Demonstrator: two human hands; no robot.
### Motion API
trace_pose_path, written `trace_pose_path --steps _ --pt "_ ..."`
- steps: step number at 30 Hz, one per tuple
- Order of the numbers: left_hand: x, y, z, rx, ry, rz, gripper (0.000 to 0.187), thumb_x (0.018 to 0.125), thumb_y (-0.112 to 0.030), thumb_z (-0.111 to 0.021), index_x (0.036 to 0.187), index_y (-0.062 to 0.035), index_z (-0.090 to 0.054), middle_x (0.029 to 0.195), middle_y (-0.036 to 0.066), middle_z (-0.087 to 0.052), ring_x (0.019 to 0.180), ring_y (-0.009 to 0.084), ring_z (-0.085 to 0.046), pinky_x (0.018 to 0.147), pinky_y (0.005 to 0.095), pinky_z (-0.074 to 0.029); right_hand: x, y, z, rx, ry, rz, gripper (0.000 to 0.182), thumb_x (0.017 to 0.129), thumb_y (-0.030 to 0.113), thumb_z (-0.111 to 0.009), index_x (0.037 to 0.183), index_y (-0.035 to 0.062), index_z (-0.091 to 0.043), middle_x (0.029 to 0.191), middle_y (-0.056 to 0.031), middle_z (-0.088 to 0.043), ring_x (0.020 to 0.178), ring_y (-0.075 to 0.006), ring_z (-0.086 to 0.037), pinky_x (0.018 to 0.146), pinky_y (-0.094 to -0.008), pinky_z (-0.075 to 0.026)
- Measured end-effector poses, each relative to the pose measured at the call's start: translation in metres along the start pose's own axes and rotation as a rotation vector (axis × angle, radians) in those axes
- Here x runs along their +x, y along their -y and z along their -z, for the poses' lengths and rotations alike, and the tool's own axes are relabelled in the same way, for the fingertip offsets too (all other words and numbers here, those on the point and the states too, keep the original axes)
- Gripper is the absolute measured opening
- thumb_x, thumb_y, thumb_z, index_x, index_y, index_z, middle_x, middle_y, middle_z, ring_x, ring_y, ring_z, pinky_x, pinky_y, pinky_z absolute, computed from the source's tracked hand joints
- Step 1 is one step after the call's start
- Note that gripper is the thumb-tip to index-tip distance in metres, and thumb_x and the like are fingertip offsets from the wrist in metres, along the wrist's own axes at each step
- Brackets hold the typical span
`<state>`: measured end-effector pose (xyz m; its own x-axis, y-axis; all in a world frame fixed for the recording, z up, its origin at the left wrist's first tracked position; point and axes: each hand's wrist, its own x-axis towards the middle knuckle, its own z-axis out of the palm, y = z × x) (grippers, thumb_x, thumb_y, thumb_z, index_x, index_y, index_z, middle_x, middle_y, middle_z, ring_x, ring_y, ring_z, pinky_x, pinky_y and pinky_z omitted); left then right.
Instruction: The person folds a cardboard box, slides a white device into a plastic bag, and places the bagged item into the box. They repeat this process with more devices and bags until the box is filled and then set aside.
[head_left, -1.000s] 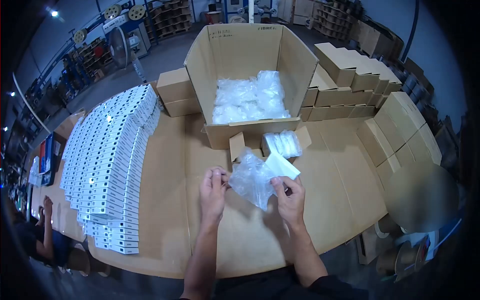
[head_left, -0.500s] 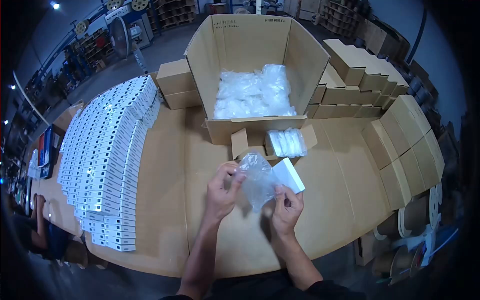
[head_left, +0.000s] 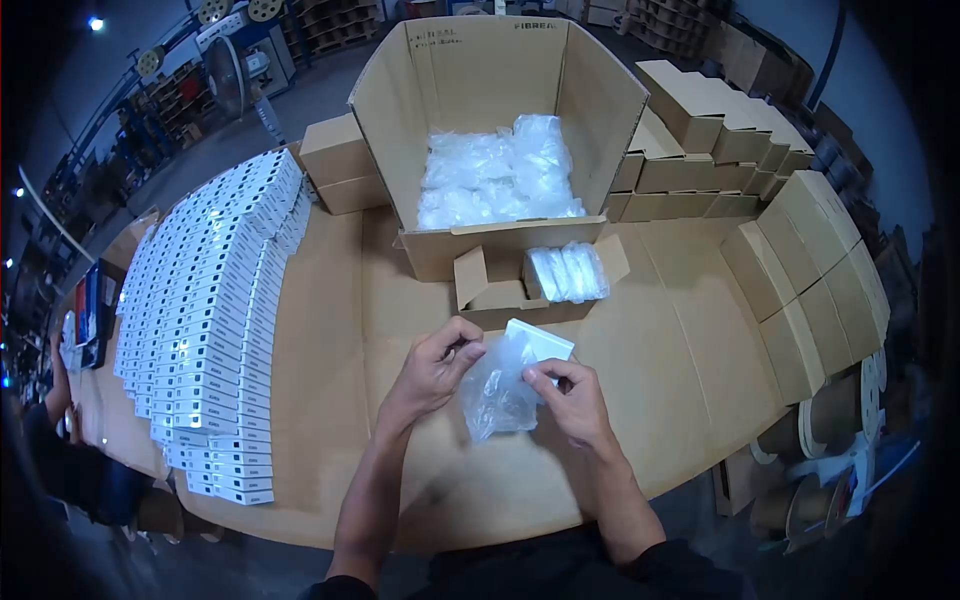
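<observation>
Gripping white box point(head_left: 541, 344) in right hand point(head_left: 574, 402), seemingly pinching clear bag point(head_left: 497, 398) in left hand point(head_left: 432, 371), now overlapping both more, so perhaps enclosing part.

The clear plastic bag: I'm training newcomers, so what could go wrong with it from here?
Two possible risks. The clear plastic bag looks thin and crumpled, so a corner of the white box might snag or tear it. The right hand seems to pinch only near one edge, with the left hand at the bag's other side, so the white box could tilt or slip.
</observation>
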<state>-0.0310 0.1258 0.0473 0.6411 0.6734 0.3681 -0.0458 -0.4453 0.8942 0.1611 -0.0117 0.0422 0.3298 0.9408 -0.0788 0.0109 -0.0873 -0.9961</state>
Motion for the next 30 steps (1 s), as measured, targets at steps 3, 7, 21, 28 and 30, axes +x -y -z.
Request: trace_pose_path --steps 3,7,21,28,30 --pt "0.006 -0.001 -0.015 -0.27 -0.278 -0.064 0.026 0.102 -0.015 -0.066 0.12 -0.0037 -0.05 0.102 0.006 -0.057 0.085 0.0143 -0.059 0.07 0.0264 -0.05 0.002 -0.002 -0.01 -0.069 -0.214 0.149 0.022 0.095 0.02 -0.078 0.097 -0.0016 -0.077 0.097 -0.0044 -0.056 0.078 -0.0098 -0.05 0.061 -0.0251 -0.039" --pt "-0.021 0.002 -0.03 -0.359 -0.389 0.277 0.048 0.101 -0.012 -0.066 0.139 -0.003 -0.038 0.122 0.012 -0.052 0.103 0.0179 -0.062 0.078 0.0298 -0.056 0.005 0.004 -0.019 -0.089 -0.41 0.267 0.024 0.094 0.023 -0.079 0.096 -0.0013 -0.076 0.095 -0.0033 -0.054 0.072 -0.0087 -0.046 0.059 -0.0258 -0.037" --pt "-0.036 0.015 -0.069 -0.399 -0.678 0.22 0.021 0.112 -0.02 -0.048 0.12 -0.0013 -0.049 0.09 0.004 -0.06 0.08 0.0089 -0.057 0.072 0.0257 -0.049 -0.001 -0.023 -0.029 0.083 -0.311 0.242 0.02 0.098 0.015 -0.074 0.103 -0.0047 -0.073 0.107 -0.0099 -0.058 0.095 -0.0185 -0.059 0.083 -0.0282 -0.047" --pt "-0.03 -0.013 -0.06 -0.415 -0.363 0.252 0.042 0.091 0.002 -0.074 0.128 0.0022 -0.053 0.103 0.008 -0.069 0.1 0.0142 -0.067 0.09 0.0288 -0.054 -0.003 -0.038 -0.015 -0.105 -0.205 0.397 0.022 0.092 0.005 -0.075 0.11 -0.005 -0.072 0.117 -0.0106 -0.056 0.106 -0.0212 -0.061 0.091 -0.0325 -0.051" --pt "-0.035 -0.013 -0.053 -0.371 -0.269 0.299 0.04 0.088 0.002 -0.077 0.123 0.0025 -0.058 0.107 0.008 -0.071 0.103 0.0132 -0.067 0.091 0.0288 -0.054 -0.004 -0.037 -0.014 -0.103 -0.177 0.474 0.023 0.09 0.004 -0.074 0.112 -0.0034 -0.072 0.119 -0.0114 -0.056 0.109 -0.023 -0.061 0.093 -0.0339 -0.051"
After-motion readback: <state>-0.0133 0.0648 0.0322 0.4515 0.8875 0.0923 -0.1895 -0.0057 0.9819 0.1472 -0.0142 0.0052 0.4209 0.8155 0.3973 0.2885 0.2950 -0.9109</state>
